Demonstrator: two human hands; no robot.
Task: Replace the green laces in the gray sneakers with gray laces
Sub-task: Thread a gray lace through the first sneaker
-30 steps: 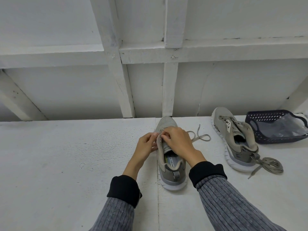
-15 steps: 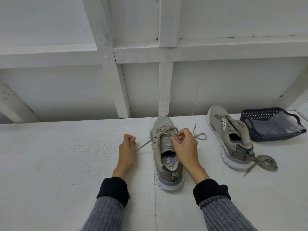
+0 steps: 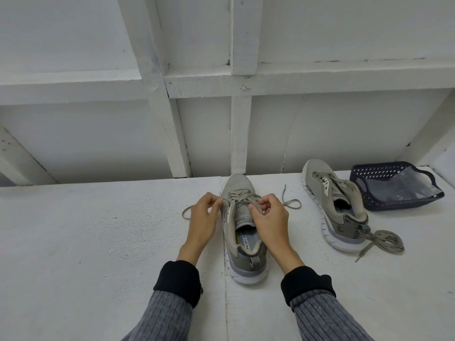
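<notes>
One camera is riding on my head, looking forward and down over my forearms at the white table [image 3: 73,242]. It is sitting close enough that my sleeves are filling the bottom edge, while my left hand [image 3: 203,217] and right hand [image 3: 269,217] are landing just below the middle. The wide lens is also taking in the white framed wall [image 3: 241,134] ahead, filling the upper half. No second view is sharing this scene.
</notes>
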